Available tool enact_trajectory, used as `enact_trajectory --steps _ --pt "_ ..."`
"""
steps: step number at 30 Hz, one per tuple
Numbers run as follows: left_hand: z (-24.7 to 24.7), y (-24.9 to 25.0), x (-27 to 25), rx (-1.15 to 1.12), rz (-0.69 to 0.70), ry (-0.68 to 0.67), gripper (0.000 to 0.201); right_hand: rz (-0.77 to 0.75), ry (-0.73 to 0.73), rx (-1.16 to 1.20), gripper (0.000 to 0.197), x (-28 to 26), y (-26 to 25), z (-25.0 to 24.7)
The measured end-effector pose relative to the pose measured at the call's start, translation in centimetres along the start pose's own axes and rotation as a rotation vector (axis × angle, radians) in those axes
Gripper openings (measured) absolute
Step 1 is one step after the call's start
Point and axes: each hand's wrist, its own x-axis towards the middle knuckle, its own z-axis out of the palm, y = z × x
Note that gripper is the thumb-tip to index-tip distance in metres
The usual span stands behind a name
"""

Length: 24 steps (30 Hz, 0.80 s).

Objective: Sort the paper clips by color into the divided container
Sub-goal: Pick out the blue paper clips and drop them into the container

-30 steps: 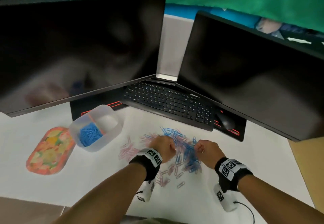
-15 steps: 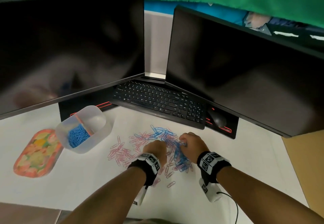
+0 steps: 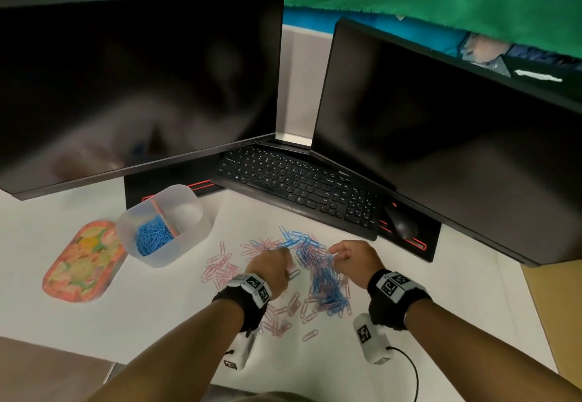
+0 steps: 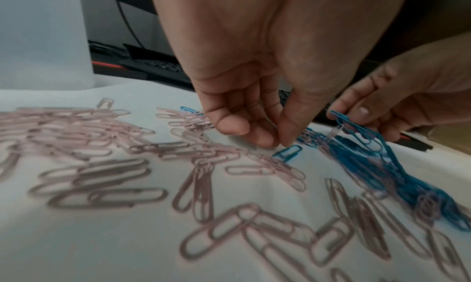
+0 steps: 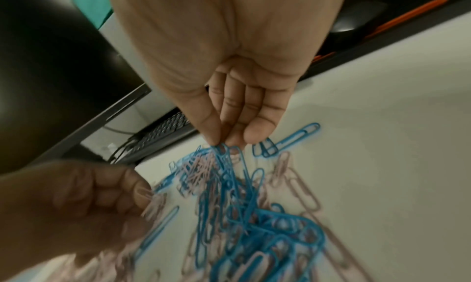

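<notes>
White paper covers the desk (image 3: pixel 441 323) in front of two dark monitors and a black keyboard (image 3: pixel 299 184). Mixed pink and blue wire paper clips (image 3: pixel 318 279) lie scattered near its middle. To their left stands the translucent plastic divided container (image 3: pixel 189 244); one compartment holds blue clips, and the other's contents cannot be made out.

The right hand (image 3: pixel 354 258) pinches the top of a tangled bunch of blue clips (image 5: pixel 229 195) between thumb and fingertips. Pink clips appear caught within it. The left hand (image 3: pixel 272 268) has its fingers curled, tips together at the paper beside a single blue clip (image 4: pixel 288 153); whether it grips anything cannot be told.

Recommendation: raise the bunch slowly, shake or pick out the pink strays with the left hand, and verify a clean blue bunch before carrying it to the blue compartment.
</notes>
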Motion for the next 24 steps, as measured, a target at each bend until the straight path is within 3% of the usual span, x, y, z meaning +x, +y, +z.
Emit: enact_trajectory --steps 8,13,18,21,24 --pt "-1.1 -1.1 0.5 -0.184 -0.031 0.103 0.029 0.062 -0.078 0.385 0.022 -0.4 -0.1 -1.5" --pt "-0.9 -1.5 0.2 -0.085 0.045 0.153 0.025 0.110 -0.069 0.570 0.026 -0.6 -0.4 -1.6" --pt "0.2 -0.2 -0.2 0.111 0.140 0.058 0.019 0.159 -0.070 0.749 0.023 -1.1 -0.2 -1.3" --pt "0.5 0.6 -0.1 0.260 0.126 -0.025 0.025 0.150 -0.059 0.636 0.016 -1.2 0.3 -1.1" --pt "0.5 0.9 0.0 0.252 0.080 -0.020 0.021 0.103 0.010 0.277 0.011 -1.5 0.8 -0.7"
